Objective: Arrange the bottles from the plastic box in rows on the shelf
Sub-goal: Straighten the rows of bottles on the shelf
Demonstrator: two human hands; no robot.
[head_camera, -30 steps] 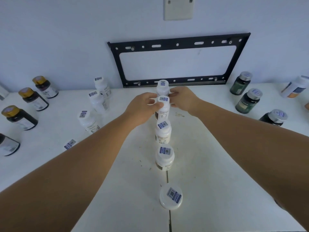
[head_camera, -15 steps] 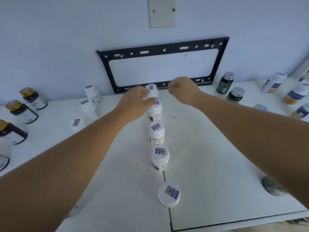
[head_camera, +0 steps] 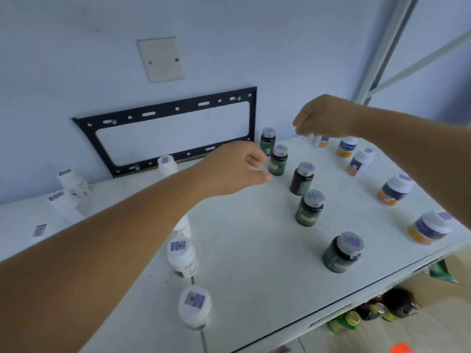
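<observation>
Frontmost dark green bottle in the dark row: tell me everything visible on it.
The frontmost dark green bottle stands upright on the white shelf top, close to its front edge, at the near end of its row. Body looks like dark green glass or plastic, with a paler label too blurred to read. Its silvery cap bears a blue-and-white sticker. Nothing touches it; the left hand and right hand are farther back.

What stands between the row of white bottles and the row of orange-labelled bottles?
A row of five dark, silver-capped bottles, shown in the head view.
</observation>
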